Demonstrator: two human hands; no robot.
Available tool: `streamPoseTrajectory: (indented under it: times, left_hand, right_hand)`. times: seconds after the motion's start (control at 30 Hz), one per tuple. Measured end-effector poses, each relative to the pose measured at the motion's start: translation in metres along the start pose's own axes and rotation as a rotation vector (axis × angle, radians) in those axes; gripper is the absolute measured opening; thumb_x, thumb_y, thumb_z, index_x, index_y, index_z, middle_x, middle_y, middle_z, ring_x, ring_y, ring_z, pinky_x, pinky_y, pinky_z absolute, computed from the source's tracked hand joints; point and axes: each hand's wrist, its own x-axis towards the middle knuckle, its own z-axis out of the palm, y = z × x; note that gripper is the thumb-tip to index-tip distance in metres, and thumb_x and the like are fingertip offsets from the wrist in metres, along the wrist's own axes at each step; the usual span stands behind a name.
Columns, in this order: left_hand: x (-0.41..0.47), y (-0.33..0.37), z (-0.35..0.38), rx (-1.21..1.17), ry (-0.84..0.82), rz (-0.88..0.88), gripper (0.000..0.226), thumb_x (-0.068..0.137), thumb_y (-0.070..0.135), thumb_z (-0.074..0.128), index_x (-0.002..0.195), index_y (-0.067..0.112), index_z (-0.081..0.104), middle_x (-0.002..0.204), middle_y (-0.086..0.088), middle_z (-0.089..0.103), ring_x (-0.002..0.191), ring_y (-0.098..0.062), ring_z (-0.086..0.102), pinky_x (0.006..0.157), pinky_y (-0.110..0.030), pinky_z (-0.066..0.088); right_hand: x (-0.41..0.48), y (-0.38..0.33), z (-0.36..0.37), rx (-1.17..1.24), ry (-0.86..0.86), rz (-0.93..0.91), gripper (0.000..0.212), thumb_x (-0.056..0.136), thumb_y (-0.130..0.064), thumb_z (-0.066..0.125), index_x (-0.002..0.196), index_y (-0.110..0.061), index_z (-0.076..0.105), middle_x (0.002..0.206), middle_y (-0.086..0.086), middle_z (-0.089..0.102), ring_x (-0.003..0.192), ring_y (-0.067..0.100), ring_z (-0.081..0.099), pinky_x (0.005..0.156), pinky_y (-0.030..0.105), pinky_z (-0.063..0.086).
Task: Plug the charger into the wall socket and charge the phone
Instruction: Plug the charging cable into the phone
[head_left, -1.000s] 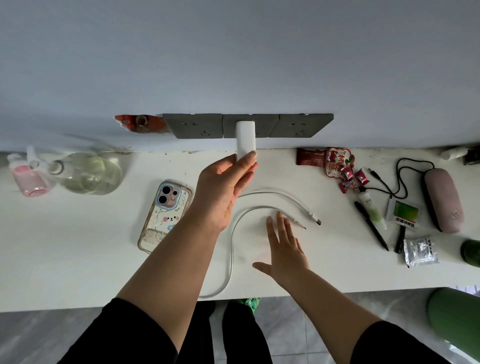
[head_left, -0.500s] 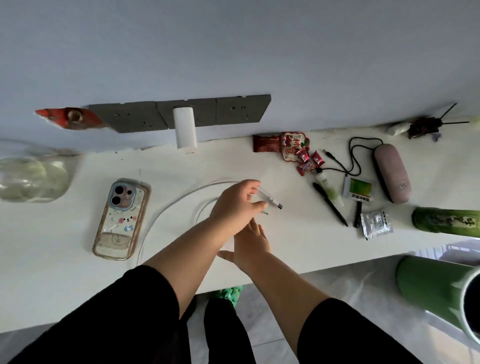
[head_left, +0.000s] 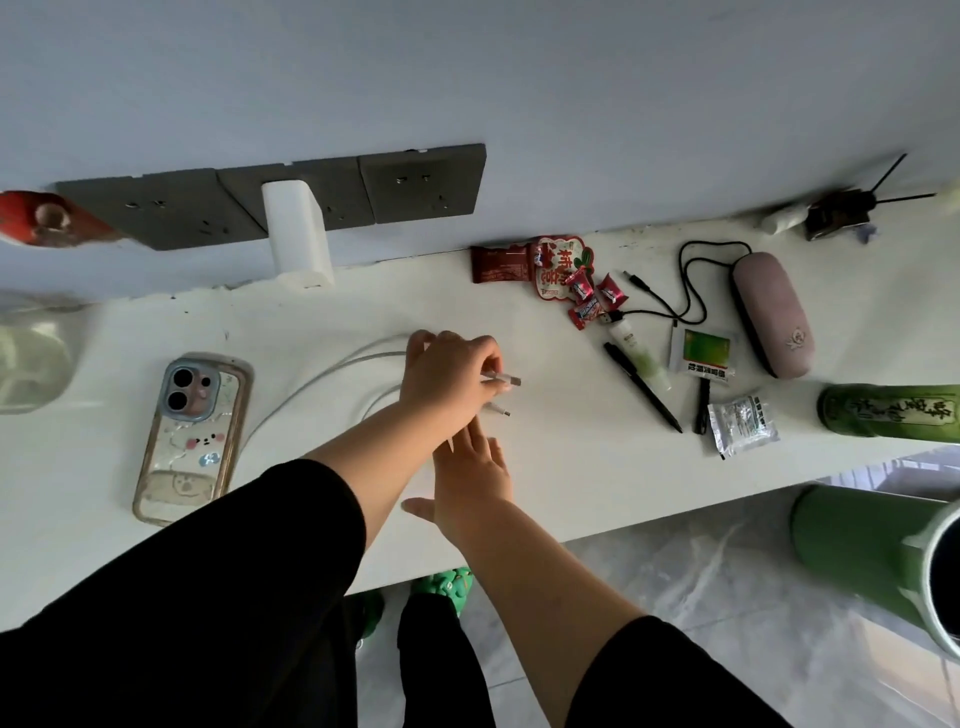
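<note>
Only blurred Chinese print shows on the snack packet (head_left: 560, 267); left hand (head_left: 448, 382) fingers pinch the cable plug (head_left: 503, 379), right hand (head_left: 470, 478) lies flat.

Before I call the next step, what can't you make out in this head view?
- Phone port: the phone lies face down; its edges are too small to show.
- Cable middle: hidden under the left hand.
- Which connector type: too small.
- Charger prongs: hidden against the wall socket.

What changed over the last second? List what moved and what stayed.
The left hand let go of the white charger block, came down to the desk and took one plug end of the white cable in its grip. The right hand stayed flat on the white desk; the phone in its cartoon case stayed put.
</note>
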Motion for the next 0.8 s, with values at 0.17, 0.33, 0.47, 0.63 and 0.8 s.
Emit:
streamPoseTrajectory:
  times: [0.17, 0.33, 0.47, 0.63, 0.8]
  left_hand:
    - [-0.024, -0.011, -0.041, -0.387, -0.085, -0.178, 0.021, 0.080, 0.044, 0.069, 0.096, 0.032, 0.065, 0.079, 0.012, 0.066, 0.072, -0.012, 0.065, 0.063, -0.025, 0.043]
    - [-0.054, -0.019, -0.069, -0.744, -0.096, -0.216, 0.028, 0.086, 0.038, 0.065, 0.102, 0.017, 0.074, 0.099, -0.013, 0.074, 0.084, -0.013, 0.064, 0.077, -0.027, 0.045]
    - [-0.073, -0.022, -0.085, -0.988, -0.074, -0.329, 0.037, 0.092, 0.048, 0.050, 0.114, 0.026, 0.070, 0.076, 0.023, 0.067, 0.067, 0.010, 0.055, 0.075, -0.017, 0.040]
    - [-0.091, -0.029, -0.097, -1.246, 0.114, -0.372, 0.024, 0.092, 0.040, 0.055, 0.102, 0.030, 0.075, 0.063, 0.020, 0.058, 0.060, 0.001, 0.053, 0.065, -0.015, 0.046]
    - [-0.096, -0.031, -0.104, -1.476, 0.198, -0.471, 0.019, 0.093, 0.030, 0.058, 0.088, 0.025, 0.076, 0.071, 0.005, 0.074, 0.066, -0.006, 0.068, 0.061, -0.018, 0.054]
  right_hand:
    - [-0.003, 0.000, -0.002, 0.023, 0.034, -0.010, 0.106, 0.087, -0.052, 0.059, 0.151, -0.023, -0.021, 0.159, -0.004, -0.030, 0.148, 0.016, -0.023, 0.124, 0.041, 0.000]
    - [-0.006, -0.001, -0.005, 0.036, 0.048, -0.012, 0.108, 0.085, -0.051, 0.061, 0.150, -0.024, -0.021, 0.158, -0.004, -0.032, 0.149, 0.017, -0.021, 0.125, 0.041, 0.004]
    - [-0.007, -0.002, -0.005, 0.030, 0.059, -0.024, 0.109, 0.084, -0.052, 0.062, 0.151, -0.025, -0.019, 0.158, -0.002, -0.031, 0.149, 0.019, -0.021, 0.124, 0.043, 0.007]
    - [-0.007, -0.002, -0.004, -0.006, 0.062, -0.028, 0.110, 0.083, -0.055, 0.062, 0.151, -0.024, -0.019, 0.158, -0.001, -0.032, 0.149, 0.021, -0.020, 0.124, 0.042, 0.011]
    - [-0.005, -0.001, -0.003, -0.021, 0.071, -0.037, 0.111, 0.082, -0.057, 0.061, 0.151, -0.025, -0.020, 0.143, -0.006, -0.041, 0.149, 0.021, -0.020, 0.123, 0.042, 0.011]
